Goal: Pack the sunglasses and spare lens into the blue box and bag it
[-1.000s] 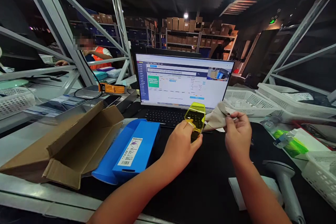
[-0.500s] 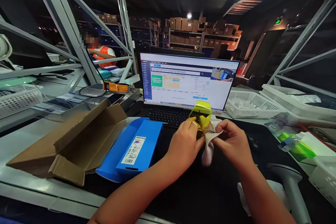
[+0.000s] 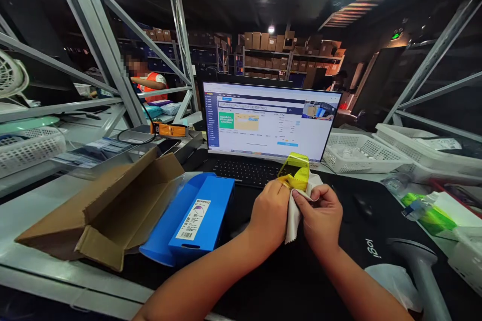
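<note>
My left hand (image 3: 269,212) is closed on a pair of yellow tinted glasses (image 3: 294,171), held upright in front of the laptop (image 3: 269,125). My right hand (image 3: 322,215) pinches a pale cleaning cloth (image 3: 294,213) against the lower edge of the lens; the cloth hangs down between both hands. Both hands hover over the black desk mat (image 3: 301,271), close together and touching the glasses.
A blue box (image 3: 199,223) with a white label and an open cardboard box (image 3: 101,215) lie to the left. White baskets (image 3: 357,153) stand at the right. A grey scanner (image 3: 419,266) and green packets (image 3: 425,210) lie at the right front. A person in an orange vest (image 3: 148,83) sits behind the metal racking.
My right hand has brought the cloth from the right onto the glasses. Both hands have drawn together and moved a little lower and to the right.
</note>
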`<action>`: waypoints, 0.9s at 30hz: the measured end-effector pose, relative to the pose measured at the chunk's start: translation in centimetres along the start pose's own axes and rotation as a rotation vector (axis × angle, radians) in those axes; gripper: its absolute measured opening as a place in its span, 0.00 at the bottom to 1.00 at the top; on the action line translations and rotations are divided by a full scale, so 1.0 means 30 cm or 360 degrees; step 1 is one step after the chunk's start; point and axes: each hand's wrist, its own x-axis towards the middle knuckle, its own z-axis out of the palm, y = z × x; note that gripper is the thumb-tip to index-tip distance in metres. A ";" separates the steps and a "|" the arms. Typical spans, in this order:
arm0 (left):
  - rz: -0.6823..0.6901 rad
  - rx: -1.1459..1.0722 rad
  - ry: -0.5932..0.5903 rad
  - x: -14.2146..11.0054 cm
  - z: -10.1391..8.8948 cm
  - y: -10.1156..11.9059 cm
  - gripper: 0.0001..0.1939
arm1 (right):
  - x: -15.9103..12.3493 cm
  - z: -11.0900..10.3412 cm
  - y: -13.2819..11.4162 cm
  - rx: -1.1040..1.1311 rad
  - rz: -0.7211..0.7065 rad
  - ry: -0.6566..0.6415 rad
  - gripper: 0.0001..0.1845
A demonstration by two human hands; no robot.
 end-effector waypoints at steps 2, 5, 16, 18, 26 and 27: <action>0.0057 -0.0092 0.0019 -0.007 -0.001 0.004 0.03 | 0.023 -0.018 -0.024 0.0196 0.0203 -0.0021 0.27; 0.0194 -0.0177 0.0058 -0.018 0.009 0.014 0.10 | 0.077 -0.044 -0.052 0.0462 0.0386 0.0023 0.32; 0.0270 0.0064 0.0162 -0.023 0.046 0.006 0.12 | 0.012 0.012 -0.042 0.0002 0.0106 0.0041 0.30; 0.0241 0.0043 0.0163 -0.015 0.034 -0.003 0.13 | 0.009 0.016 -0.043 0.0014 0.0146 -0.0038 0.32; 0.0457 0.0223 0.0133 -0.036 0.063 0.036 0.01 | 0.140 -0.032 -0.050 0.0714 0.0474 0.0031 0.37; 0.0442 0.0253 0.0124 -0.038 0.065 0.032 0.02 | 0.127 -0.025 -0.045 0.0622 0.0424 0.0075 0.37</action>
